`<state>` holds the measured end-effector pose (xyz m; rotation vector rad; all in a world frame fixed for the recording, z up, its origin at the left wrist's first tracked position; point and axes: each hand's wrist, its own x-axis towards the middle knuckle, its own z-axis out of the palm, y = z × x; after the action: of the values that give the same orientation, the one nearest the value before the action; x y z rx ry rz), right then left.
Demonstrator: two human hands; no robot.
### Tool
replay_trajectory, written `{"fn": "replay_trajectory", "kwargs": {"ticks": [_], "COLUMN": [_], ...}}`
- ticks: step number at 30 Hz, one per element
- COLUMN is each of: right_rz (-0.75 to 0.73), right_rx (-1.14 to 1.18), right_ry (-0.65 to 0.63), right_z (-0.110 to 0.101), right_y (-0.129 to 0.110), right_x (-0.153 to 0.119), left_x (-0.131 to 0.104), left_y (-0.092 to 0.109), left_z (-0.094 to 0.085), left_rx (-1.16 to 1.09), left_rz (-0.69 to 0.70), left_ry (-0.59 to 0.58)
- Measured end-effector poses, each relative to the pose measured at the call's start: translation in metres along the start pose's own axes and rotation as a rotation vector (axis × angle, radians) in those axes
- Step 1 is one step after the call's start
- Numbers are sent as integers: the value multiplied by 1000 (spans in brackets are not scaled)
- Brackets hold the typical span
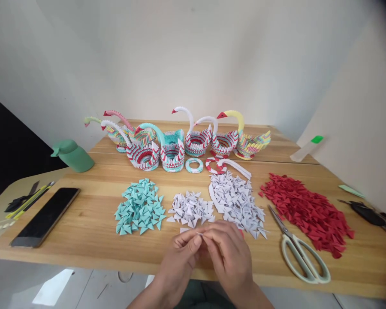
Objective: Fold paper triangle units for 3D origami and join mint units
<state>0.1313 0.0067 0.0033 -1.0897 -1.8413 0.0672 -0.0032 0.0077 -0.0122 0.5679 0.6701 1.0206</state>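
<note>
My left hand (184, 257) and my right hand (229, 253) meet at the table's front edge, fingertips pinched together on a small white paper piece (200, 234). Only a sliver of that piece shows between the fingers. Just beyond the hands lies a small pile of white folded paper triangles (191, 208). A larger white triangle pile (236, 199) sits behind my right hand, which partly covers its near end. To the left is a heap of teal triangles (140, 208), and to the right a long heap of red triangles (309, 210).
Several folded-paper swans (172, 156) stand at the back, with a teal-and-white paper ring (194, 165) before them. Scissors (297, 249) lie at right. A phone (46, 216) and a green jug (72, 155) are at left. A dark-handled tool (368, 213) lies far right.
</note>
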Motion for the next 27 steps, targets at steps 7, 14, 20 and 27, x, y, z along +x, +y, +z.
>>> {"fn": "replay_trajectory", "kwargs": {"ticks": [7,14,20,27], "right_rz": [-14,176,466,614], "right_rx": [-37,-322,-753,-814], "right_ry": [33,-71,-172,-364], "right_z": [-1,-76,-155,-157], "right_y": [-3,34,101,109], "right_x": [1,-32,-95,-100], "left_x": [4,15,24,24], "left_y": [-7,8,21,22], "left_z": [8,-7,-10,-7], "left_rx": [-379,-296,-272,-254], "left_rz": [-183,-148,-94,-54], "left_ry": [19,149,228,201]}}
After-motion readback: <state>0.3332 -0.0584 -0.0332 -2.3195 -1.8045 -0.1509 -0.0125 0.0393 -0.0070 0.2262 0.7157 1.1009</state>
